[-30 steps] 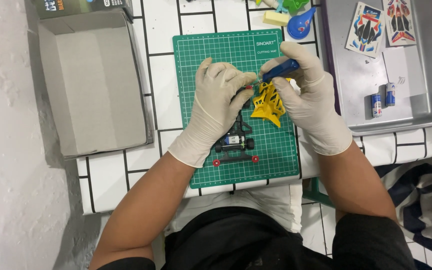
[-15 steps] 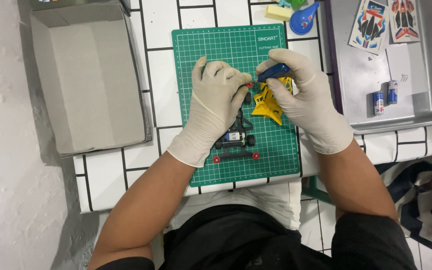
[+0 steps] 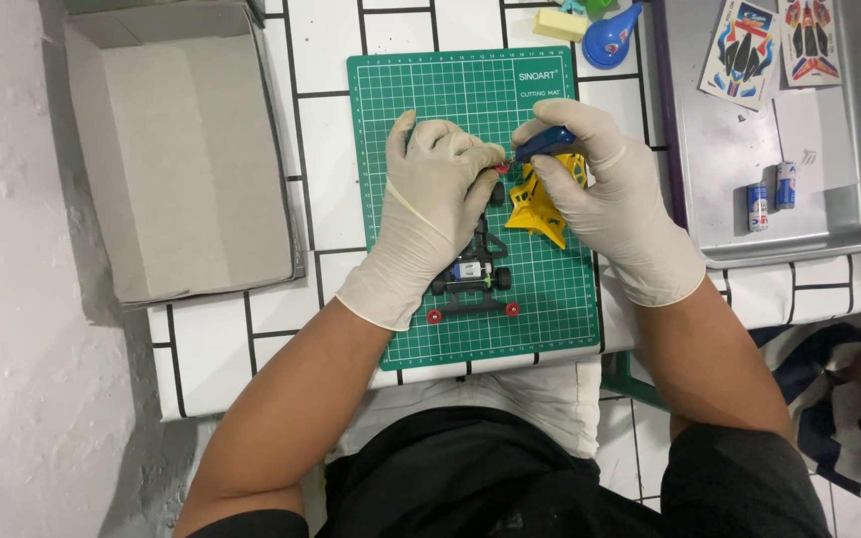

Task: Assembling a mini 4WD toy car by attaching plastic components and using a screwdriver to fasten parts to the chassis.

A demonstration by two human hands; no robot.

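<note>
Both my hands wear pale latex gloves and work over a green cutting mat. My left hand grips the front of a small black toy car chassis with red rollers. My right hand holds a blue-handled screwdriver, its tip pointing at a small red part at the chassis front, by my left fingertips. A yellow car body shell lies on the mat under my right palm.
An open grey cardboard box stands at the left. A metal tray at the right holds two sticker sheets and two small batteries. A blue object and a yellow block lie beyond the mat.
Both hands stayed together at the chassis front with only slight shifts. The camera view moved a little.
</note>
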